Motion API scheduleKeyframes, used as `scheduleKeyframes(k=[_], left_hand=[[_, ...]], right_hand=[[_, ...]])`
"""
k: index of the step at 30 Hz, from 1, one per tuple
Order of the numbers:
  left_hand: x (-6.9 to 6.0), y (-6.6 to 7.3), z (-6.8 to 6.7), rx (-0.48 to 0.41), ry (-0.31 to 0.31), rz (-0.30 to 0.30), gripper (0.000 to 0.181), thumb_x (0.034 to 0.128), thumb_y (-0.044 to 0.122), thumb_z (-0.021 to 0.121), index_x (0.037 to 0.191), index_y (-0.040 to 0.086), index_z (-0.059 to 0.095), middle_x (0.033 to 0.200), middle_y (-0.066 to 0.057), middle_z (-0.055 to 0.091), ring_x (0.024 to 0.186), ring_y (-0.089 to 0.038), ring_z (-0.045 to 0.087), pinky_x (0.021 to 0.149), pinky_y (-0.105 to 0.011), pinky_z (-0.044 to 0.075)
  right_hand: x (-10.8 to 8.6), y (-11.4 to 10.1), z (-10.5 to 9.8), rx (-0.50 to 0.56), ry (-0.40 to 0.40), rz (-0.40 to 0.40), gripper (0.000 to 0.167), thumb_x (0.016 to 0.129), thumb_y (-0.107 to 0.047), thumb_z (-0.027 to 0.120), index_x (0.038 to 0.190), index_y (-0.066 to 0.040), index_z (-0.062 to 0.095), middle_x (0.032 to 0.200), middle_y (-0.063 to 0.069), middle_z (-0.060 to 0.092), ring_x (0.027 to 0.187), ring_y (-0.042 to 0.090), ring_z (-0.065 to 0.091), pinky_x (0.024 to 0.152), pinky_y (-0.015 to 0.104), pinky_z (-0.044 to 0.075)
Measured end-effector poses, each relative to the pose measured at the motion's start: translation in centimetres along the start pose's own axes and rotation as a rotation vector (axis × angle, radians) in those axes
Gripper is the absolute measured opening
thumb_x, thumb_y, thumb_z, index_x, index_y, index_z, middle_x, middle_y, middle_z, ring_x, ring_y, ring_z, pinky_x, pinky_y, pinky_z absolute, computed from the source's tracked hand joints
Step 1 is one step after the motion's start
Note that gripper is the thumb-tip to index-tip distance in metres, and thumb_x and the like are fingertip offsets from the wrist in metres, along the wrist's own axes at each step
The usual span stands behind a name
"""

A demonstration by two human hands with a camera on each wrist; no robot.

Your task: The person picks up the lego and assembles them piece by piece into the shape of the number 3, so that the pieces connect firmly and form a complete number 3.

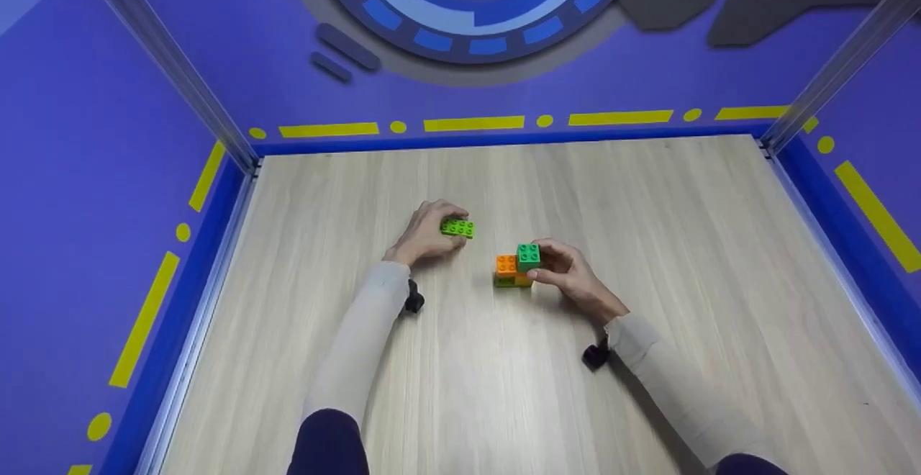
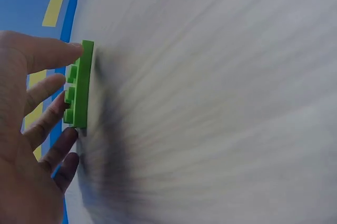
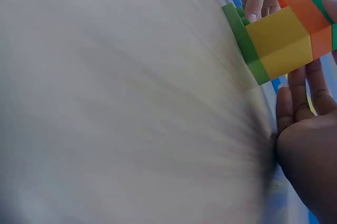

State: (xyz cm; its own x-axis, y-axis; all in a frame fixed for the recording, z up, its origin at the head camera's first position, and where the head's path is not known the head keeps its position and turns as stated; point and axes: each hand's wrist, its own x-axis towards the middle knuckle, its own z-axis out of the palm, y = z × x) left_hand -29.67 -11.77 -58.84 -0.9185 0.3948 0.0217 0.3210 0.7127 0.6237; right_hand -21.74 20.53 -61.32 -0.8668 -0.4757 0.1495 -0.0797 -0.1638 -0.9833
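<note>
My left hand (image 1: 430, 232) grips a flat light-green toy brick (image 1: 458, 227) by its edges, studs facing up. In the left wrist view the thumb touches one end of this flat brick (image 2: 82, 87), and the fingers spread along its other side. To the right, my right hand (image 1: 572, 273) pinches the dark-green square brick (image 1: 529, 253) on top of a stack. Below it come an orange brick (image 1: 506, 265), a yellow brick (image 3: 281, 42) and a flat green base brick (image 3: 245, 45). The two hands' bricks are apart.
A pale wood-grain tabletop (image 1: 460, 388) lies under both hands. Blue printed panels (image 1: 468, 101) with yellow dashes and metal corner posts (image 1: 180, 65) stand at the back and both sides. Each wrist wears a small black camera (image 1: 414, 297).
</note>
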Motion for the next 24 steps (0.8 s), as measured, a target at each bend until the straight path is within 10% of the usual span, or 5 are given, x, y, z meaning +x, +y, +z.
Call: scheduleKeyframes(k=[24], left_hand=[[0.03, 0.12, -0.15, 0.006, -0.046, -0.054, 0.036, 0.0976, 0.031, 0.079, 0.132, 0.023, 0.076, 0.131, 0.0, 0.066, 0.123, -0.026, 0.053, 0.113, -0.047, 0.037]], right_hand=[[0.0, 0.3, -0.26, 0.026, -0.002, 0.052, 0.045, 0.096, 0.001, 0.076, 0.139, 0.001, 0.065, 0.13, 0.004, 0.072, 0.119, 0.015, 0.068, 0.103, 0.025, 0.056]])
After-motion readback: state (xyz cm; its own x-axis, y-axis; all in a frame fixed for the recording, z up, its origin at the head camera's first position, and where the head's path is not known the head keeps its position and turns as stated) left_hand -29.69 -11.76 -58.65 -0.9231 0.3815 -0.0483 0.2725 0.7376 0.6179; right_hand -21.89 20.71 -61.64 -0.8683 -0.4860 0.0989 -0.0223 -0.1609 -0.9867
